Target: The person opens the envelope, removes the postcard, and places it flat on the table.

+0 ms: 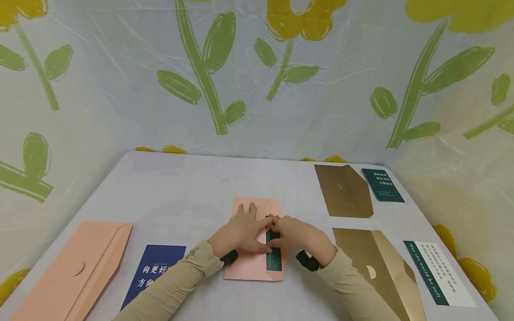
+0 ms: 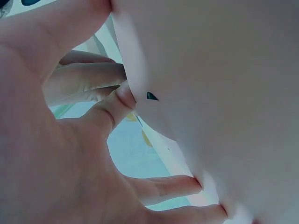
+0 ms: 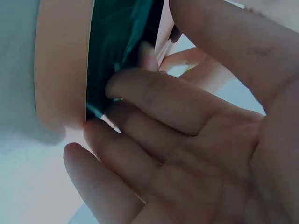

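Observation:
A pink envelope (image 1: pixel 245 267) lies upright on the table in front of me, its flap side to the right. Along that side a dark green card (image 1: pixel 274 263) shows as a narrow strip against the pink paper. My left hand (image 1: pixel 244 232) rests on the envelope with fingers spread, index finger and thumb reaching the strip's left edge. From the right, my right hand (image 1: pixel 297 234) pinches the green card, its fingers bent. The right wrist view has these fingertips (image 3: pixel 117 86) against the glossy green surface (image 3: pixel 117 37). Both hands cover parts of the card.
Another pink envelope (image 1: pixel 68 267) and a blue card (image 1: pixel 152 263) lie to the left. To the right are two gold-brown envelopes (image 1: pixel 345 196) (image 1: pixel 361 249), a green card (image 1: pixel 381 185) and a white card with a green band (image 1: pixel 439 274). Flower-printed cloth (image 1: pixel 321 120) surrounds the table.

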`<control>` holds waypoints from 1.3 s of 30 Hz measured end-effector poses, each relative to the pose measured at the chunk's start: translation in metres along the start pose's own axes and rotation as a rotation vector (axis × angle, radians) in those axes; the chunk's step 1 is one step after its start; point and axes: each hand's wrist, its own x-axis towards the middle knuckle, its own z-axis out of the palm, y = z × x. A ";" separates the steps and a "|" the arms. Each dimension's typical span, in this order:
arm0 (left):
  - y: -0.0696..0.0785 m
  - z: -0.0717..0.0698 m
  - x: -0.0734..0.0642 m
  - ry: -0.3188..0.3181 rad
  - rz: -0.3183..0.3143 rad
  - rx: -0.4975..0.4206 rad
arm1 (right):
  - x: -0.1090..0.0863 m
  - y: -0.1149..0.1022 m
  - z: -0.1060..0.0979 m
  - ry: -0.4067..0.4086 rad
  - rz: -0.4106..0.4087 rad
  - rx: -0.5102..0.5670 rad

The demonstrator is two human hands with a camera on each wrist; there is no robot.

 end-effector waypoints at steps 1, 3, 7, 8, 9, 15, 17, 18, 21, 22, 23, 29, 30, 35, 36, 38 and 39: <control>0.000 0.000 0.000 -0.002 0.003 0.004 | 0.000 0.001 0.000 0.000 -0.001 -0.003; -0.001 0.001 0.001 0.006 0.018 0.017 | 0.000 0.002 -0.002 0.006 0.012 -0.013; -0.001 0.001 0.002 0.025 0.047 0.035 | -0.001 0.005 -0.004 0.021 0.057 -0.034; -0.001 0.001 0.002 0.030 0.050 0.037 | -0.002 0.005 -0.005 0.021 0.069 -0.035; 0.000 0.001 0.002 0.033 0.052 0.040 | -0.002 0.005 -0.005 0.020 0.078 -0.038; 0.002 0.000 0.000 0.016 0.012 0.016 | -0.003 0.000 0.000 -0.019 0.078 -0.041; 0.002 0.000 0.000 0.011 0.001 0.002 | -0.002 -0.001 0.003 -0.038 0.084 -0.039; 0.002 0.000 -0.001 0.012 -0.001 -0.004 | -0.001 -0.002 0.004 -0.044 0.086 -0.042; 0.002 0.000 -0.001 0.018 -0.002 -0.025 | 0.000 -0.002 0.005 -0.051 0.097 -0.043; 0.002 0.000 -0.001 0.018 -0.004 -0.032 | 0.000 -0.002 0.005 -0.050 0.099 -0.041; 0.002 0.000 -0.001 0.018 -0.007 -0.036 | 0.000 -0.002 0.005 -0.049 0.100 -0.042; 0.001 0.001 -0.001 0.016 -0.012 -0.015 | -0.001 0.000 0.002 -0.052 0.135 -0.047; 0.001 0.001 -0.001 0.018 -0.012 -0.011 | -0.001 0.000 0.002 -0.053 0.140 -0.048; 0.001 0.002 0.000 0.024 -0.009 -0.012 | -0.001 -0.001 0.002 -0.041 0.142 -0.080; 0.001 0.001 0.000 0.022 -0.010 -0.006 | -0.002 -0.003 0.003 -0.034 0.135 -0.091; 0.002 0.001 0.000 0.018 -0.010 0.001 | -0.003 -0.006 0.004 -0.033 0.127 -0.095; 0.002 0.001 -0.001 0.017 -0.012 0.000 | -0.004 -0.007 0.005 -0.040 0.126 -0.090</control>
